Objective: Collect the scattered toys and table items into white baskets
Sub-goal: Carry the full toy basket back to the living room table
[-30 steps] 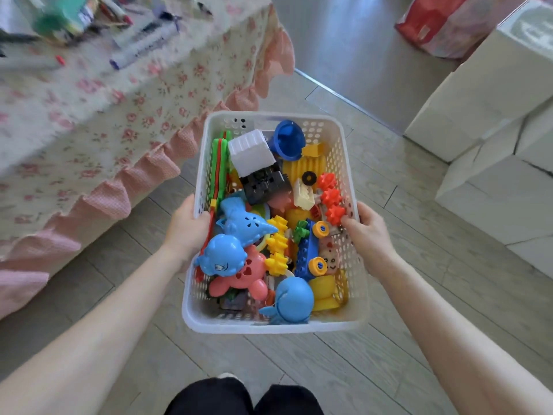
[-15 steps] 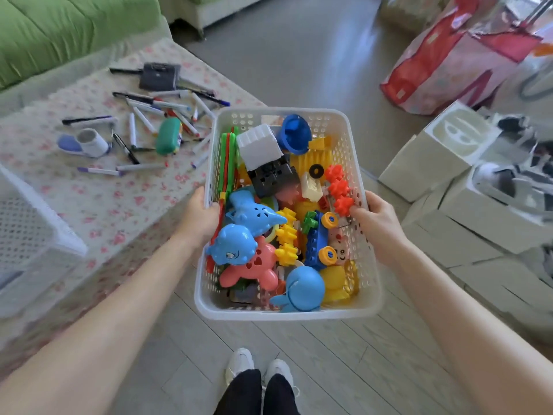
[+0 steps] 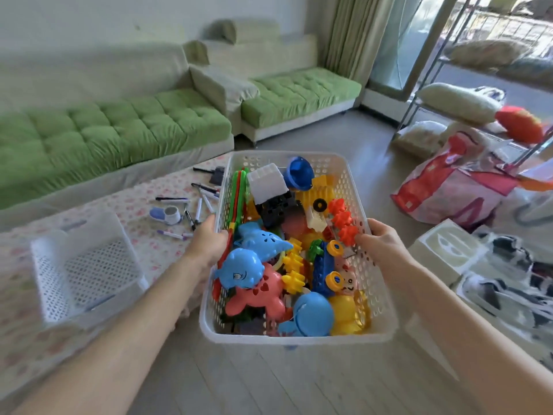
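White basket [image 3: 377,295] — long axis pointing away, over floor [image 3: 269,384] beside table [image 3: 143,253] — left hand [image 3: 209,238], right hand [image 3: 380,241] clamped on side rims.

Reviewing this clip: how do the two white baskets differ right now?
The toy basket is held by its long rims in the left hand and right hand, above the floor; the table basket rests on the floral tablecloth. The toy basket is packed with plastic toys; the table basket holds only what looks like one marker. Both are white, perforated and rectangular.
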Tool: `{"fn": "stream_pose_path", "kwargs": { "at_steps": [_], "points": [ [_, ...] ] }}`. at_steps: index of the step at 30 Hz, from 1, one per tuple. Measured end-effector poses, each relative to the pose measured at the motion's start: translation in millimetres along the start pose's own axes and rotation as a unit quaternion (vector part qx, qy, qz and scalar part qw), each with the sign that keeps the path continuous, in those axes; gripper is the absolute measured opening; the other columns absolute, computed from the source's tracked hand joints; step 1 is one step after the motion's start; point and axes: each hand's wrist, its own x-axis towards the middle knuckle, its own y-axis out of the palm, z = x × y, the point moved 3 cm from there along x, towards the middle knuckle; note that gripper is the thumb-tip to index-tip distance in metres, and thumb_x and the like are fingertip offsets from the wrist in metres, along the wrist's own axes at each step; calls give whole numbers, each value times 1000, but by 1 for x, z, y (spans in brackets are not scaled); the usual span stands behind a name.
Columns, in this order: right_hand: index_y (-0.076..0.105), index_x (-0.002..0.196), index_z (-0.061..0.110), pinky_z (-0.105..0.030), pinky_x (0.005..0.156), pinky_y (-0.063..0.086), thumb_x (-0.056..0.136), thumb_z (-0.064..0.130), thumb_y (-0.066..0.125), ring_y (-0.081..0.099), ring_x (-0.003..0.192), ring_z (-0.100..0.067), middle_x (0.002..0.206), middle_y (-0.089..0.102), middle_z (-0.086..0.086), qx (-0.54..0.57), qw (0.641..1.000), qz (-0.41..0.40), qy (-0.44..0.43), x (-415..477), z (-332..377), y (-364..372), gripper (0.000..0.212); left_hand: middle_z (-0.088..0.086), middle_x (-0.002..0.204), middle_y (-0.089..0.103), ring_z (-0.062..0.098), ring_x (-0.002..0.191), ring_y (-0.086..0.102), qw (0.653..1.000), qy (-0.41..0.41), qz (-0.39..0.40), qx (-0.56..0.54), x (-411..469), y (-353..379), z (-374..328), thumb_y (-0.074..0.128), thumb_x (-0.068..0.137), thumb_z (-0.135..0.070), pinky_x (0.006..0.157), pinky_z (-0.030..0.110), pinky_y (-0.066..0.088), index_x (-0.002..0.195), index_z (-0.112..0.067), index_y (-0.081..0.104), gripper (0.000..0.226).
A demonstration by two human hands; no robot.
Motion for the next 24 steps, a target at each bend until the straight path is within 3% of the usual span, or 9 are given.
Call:
{"fn": "stream_pose_path", "kwargs": {
  "at_steps": [4,7,14,17,19,24],
  "points": [
    [62,87,9,-18,36,46,84,-8,51,61,41,-8,71,65,-8,7,999,37,-29,-26,39,0,20,15,101,60,24,82,55,999,-1,-41,-16,-35,-34,-19,41,89,2,64,29,44,120,-7,52,34],
    [62,81,10,-14,33,42,84,-9,51,58,36,-6,67,63,-7,-2,997,62,-53,-42,62,9,22,17,103,61,27,86,56,997,-5,-73,-24,-58,-63,-28,41,88,3,71,33,46,118,-5,54,33],
    [64,91,4,-18,42,49,84,2,59,59,55,-17,73,65,-9,-56,983,126,-118,-73,106,57,9,13,102,59,23,85,53,988,-8,-153,-21,-102,-137,-26,43,87,3,57,25,39,117,-5,53,32],
    [64,89,6,-20,43,50,83,3,60,61,56,-18,74,67,-10,-70,973,169,-139,-92,125,99,8,12,113,58,21,89,52,980,-23,-197,-19,-123,-181,-8,41,88,2,63,26,40,125,-7,49,39],
    [64,89,7,-20,42,49,84,2,59,61,55,-18,74,67,-10,-70,967,195,-149,-105,134,128,9,12,115,58,20,87,51,974,-35,-222,-21,-135,-208,6,41,88,2,57,24,38,127,-7,48,41],
    [63,87,6,-19,41,48,82,-6,56,60,57,-20,72,65,-11,-62,954,241,-169,-146,149,206,15,14,108,60,20,84,52,960,-58,-273,-17,-164,-283,47,43,84,5,58,25,38,115,-5,54,34]
  ]
}}
